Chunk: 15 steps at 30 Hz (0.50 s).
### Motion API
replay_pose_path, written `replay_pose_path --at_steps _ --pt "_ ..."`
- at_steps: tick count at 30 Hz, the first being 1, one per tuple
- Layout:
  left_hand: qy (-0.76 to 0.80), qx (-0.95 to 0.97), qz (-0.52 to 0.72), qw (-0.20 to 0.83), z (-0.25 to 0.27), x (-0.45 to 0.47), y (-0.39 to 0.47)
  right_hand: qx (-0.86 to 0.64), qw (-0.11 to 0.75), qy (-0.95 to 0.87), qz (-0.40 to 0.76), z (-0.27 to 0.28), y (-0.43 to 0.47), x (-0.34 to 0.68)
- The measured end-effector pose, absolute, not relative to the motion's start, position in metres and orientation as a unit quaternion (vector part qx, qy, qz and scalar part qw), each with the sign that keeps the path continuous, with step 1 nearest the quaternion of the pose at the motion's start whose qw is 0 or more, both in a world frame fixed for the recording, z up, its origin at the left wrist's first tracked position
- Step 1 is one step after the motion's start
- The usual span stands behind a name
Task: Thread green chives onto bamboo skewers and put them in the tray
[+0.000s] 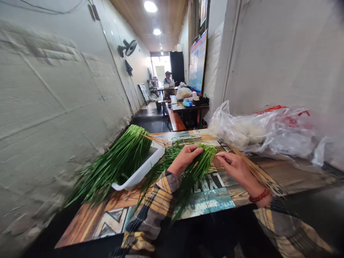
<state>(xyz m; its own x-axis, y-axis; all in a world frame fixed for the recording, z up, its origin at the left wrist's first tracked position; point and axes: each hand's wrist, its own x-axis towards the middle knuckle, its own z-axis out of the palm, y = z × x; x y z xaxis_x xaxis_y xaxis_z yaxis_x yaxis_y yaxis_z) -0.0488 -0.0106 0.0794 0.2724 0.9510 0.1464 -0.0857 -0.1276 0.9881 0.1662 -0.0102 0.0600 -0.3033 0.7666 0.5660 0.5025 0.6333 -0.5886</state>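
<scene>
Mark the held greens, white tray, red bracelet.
Held greens [204, 159]: head view, on the stems.
White tray [145, 169]: head view, on its side wall.
Red bracelet [259, 196]: head view, on its beads.

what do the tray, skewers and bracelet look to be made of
Tray: probably plastic, white and smooth with a rounded rim. Skewers: likely bamboo or wood, thin, tan and seemingly unvarnished. Bracelet: red beads, perhaps polished; glass, stone or plastic, can't tell.
</scene>
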Motion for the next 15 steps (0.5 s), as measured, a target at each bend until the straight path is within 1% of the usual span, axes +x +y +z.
replay_pose_path --at_steps 4,8,11,15 --pt "0.386 0.549 0.487 0.558 0.079 -0.049 -0.019 -0.378 0.424 -0.810 0.144 0.063 -0.010 0.159" --pt "0.375 0.539 0.498 0.567 0.075 -0.046 -0.025 -0.365 0.433 -0.814 0.131 0.066 -0.014 0.155" --pt "0.383 0.535 0.498 0.565 0.076 -0.045 -0.028 -0.358 0.441 -0.811 0.139 0.068 -0.018 0.156" --pt "0.383 0.554 0.484 0.559 0.081 -0.044 -0.031 -0.360 0.425 -0.817 0.152 0.066 -0.016 0.162"
